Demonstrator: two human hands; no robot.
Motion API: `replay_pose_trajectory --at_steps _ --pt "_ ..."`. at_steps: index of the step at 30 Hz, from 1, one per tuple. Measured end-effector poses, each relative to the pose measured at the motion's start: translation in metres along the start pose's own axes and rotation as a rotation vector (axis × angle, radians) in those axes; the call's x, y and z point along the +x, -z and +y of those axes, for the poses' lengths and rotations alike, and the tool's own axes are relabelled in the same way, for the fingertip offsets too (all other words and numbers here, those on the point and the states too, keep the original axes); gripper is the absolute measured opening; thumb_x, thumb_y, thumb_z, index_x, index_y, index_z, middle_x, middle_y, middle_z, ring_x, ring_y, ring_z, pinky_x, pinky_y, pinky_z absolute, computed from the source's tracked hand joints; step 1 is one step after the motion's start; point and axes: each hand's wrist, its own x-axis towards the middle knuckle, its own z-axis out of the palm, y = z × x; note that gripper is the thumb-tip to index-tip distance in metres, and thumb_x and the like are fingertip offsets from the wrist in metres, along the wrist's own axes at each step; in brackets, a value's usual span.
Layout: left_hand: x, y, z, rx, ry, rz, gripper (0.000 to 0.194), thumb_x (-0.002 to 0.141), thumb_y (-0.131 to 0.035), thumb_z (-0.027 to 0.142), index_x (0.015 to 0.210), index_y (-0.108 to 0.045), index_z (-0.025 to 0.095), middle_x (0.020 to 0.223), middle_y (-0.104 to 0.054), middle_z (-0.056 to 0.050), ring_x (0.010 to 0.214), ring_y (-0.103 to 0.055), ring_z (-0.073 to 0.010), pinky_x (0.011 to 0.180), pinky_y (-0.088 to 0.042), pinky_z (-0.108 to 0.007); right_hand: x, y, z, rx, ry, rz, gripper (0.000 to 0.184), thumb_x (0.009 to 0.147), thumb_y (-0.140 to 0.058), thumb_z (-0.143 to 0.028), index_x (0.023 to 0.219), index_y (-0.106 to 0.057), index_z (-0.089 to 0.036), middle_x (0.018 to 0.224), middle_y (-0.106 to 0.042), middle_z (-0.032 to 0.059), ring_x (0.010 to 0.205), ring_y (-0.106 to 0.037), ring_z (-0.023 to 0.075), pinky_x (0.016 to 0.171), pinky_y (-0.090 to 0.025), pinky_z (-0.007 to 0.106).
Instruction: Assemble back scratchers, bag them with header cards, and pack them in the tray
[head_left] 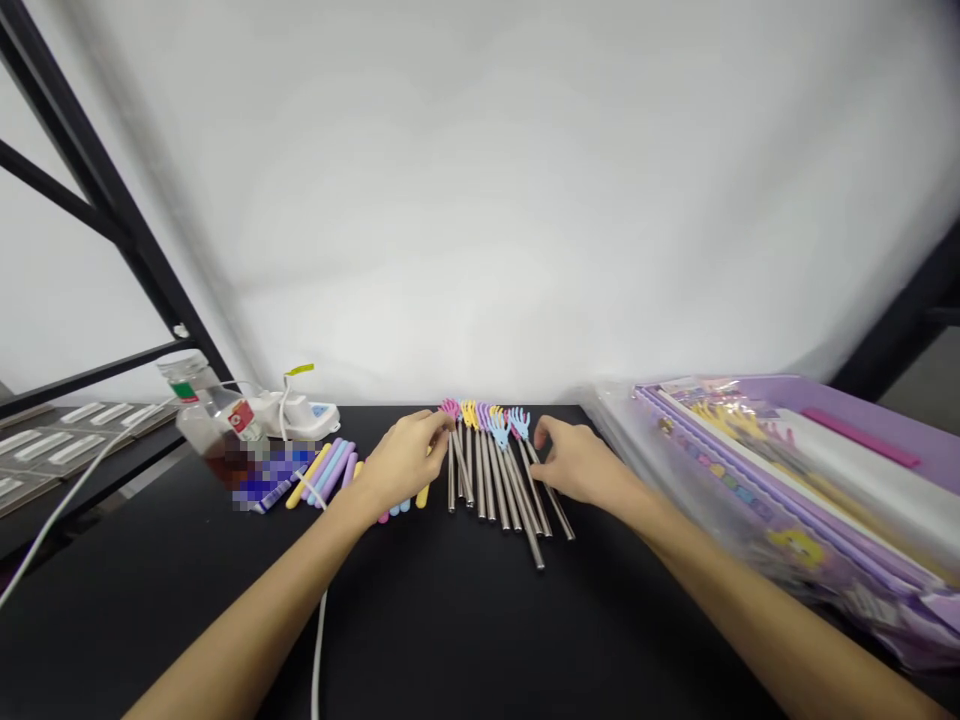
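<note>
A row of back scratchers [491,475] lies on the black table, their metal rods pointing toward me. Their pink, yellow, purple and blue claw heads point to the wall. At the row's left end, my left hand [409,450] is curved beside the pink claws [450,407], fingers apart, gripping nothing that I can see. My right hand [574,458] is at the right end with thumb and fingers spread, close to the blue claws [518,421]. Coloured handle tubes [330,472] lie left of my left hand; several more are partly hidden behind that wrist.
On the right stands a purple box [810,400] with plastic-wrapped packages. A jar of dark liquid [214,425], a white power strip [319,418] and a blue packet [274,480] are at the left. A white cable [319,630] crosses the table [450,640]. A wall [480,250] rises behind.
</note>
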Motion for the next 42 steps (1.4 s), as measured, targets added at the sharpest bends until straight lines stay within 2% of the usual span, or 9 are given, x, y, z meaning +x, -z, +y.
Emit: replay_pose_trajectory --at_steps 5,9,13,19,22,25,31,38,42 --pt "-0.003 0.008 0.002 0.165 0.164 -0.061 0.018 0.083 -0.052 0.024 0.097 -0.063 0.024 0.081 -0.069 -0.002 0.077 -0.065 -0.0211 0.063 -0.041 -0.029 0.001 0.007 0.003 0.123 -0.031 0.070 0.025 0.065 -0.069 -0.022 0.085 -0.055 -0.021 0.067 -0.066 0.0004 0.062 -0.061 0.0173 0.056 -0.039 0.028" --pt "-0.004 0.004 0.008 0.300 0.211 -0.123 0.027 0.072 -0.059 0.026 0.099 -0.062 0.024 0.085 -0.069 -0.006 0.082 -0.066 -0.0274 0.062 -0.041 -0.031 -0.007 0.023 0.000 0.478 -0.064 0.034 0.027 0.067 -0.067 -0.019 0.090 -0.052 -0.021 0.060 -0.064 -0.0021 0.056 -0.060 0.0149 0.053 -0.042 0.025" --pt "-0.002 -0.003 0.007 0.280 0.234 -0.143 0.037 0.070 -0.059 0.022 0.106 -0.062 0.023 0.083 -0.070 -0.006 0.077 -0.067 -0.0275 0.061 -0.042 -0.031 -0.017 0.033 0.001 0.874 -0.094 -0.012 0.038 0.066 -0.070 -0.020 0.101 -0.054 -0.019 0.053 -0.059 -0.0052 0.050 -0.054 0.0116 0.047 -0.042 0.021" --pt "0.002 -0.004 0.003 0.196 0.232 -0.105 0.040 0.075 -0.058 0.023 0.114 -0.063 0.019 0.078 -0.071 -0.004 0.078 -0.068 -0.0238 0.068 -0.045 -0.030 -0.020 0.034 0.002 1.004 -0.185 -0.062 0.040 0.071 -0.068 -0.016 0.110 -0.061 -0.015 0.057 -0.061 -0.0034 0.052 -0.055 0.0093 0.051 -0.045 0.019" --pt "0.002 0.002 0.004 0.102 0.174 -0.029 0.040 0.078 -0.056 0.023 0.117 -0.065 0.019 0.074 -0.070 0.000 0.074 -0.066 -0.0195 0.071 -0.045 -0.029 -0.018 0.032 0.004 0.940 -0.197 -0.070 0.040 0.075 -0.063 -0.015 0.115 -0.063 -0.013 0.058 -0.060 -0.0032 0.053 -0.056 0.0105 0.053 -0.047 0.020" --pt "0.001 0.006 0.008 -0.004 0.152 0.047 0.037 0.077 -0.057 0.022 0.112 -0.069 0.019 0.073 -0.070 0.001 0.070 -0.065 -0.0175 0.070 -0.045 -0.028 -0.014 0.028 0.008 0.649 -0.120 -0.020 0.047 0.075 -0.062 -0.016 0.121 -0.063 -0.009 0.061 -0.064 -0.0015 0.053 -0.060 0.0131 0.055 -0.049 0.024" --pt "0.000 0.002 0.013 0.037 0.193 0.021 0.042 0.076 -0.056 0.021 0.116 -0.070 0.021 0.064 -0.067 0.002 0.067 -0.064 -0.0190 0.065 -0.042 -0.028 -0.007 0.011 0.008 0.303 -0.022 -0.039 0.049 0.077 -0.061 -0.017 0.125 -0.065 -0.007 0.067 -0.071 0.0020 0.061 -0.067 0.0169 0.065 -0.051 0.026" --pt "0.000 -0.006 0.005 0.018 0.206 -0.008 0.046 0.079 -0.053 0.022 0.123 -0.066 0.020 0.070 -0.068 0.000 0.072 -0.065 -0.0214 0.071 -0.045 -0.029 -0.001 0.004 0.008 0.244 0.062 -0.053 0.027 0.077 -0.062 -0.018 0.101 -0.072 -0.014 0.077 -0.075 0.0033 0.065 -0.069 0.0159 0.065 -0.049 0.024" --pt "-0.001 -0.007 0.006 -0.022 0.164 -0.012 0.050 0.082 -0.049 0.018 0.130 -0.061 0.020 0.077 -0.068 -0.002 0.077 -0.065 -0.0207 0.074 -0.046 -0.029 0.003 0.007 0.007 0.176 0.063 0.030 0.013 0.076 -0.062 -0.019 0.085 -0.072 -0.017 0.074 -0.072 0.0022 0.067 -0.068 0.0157 0.062 -0.045 0.024"
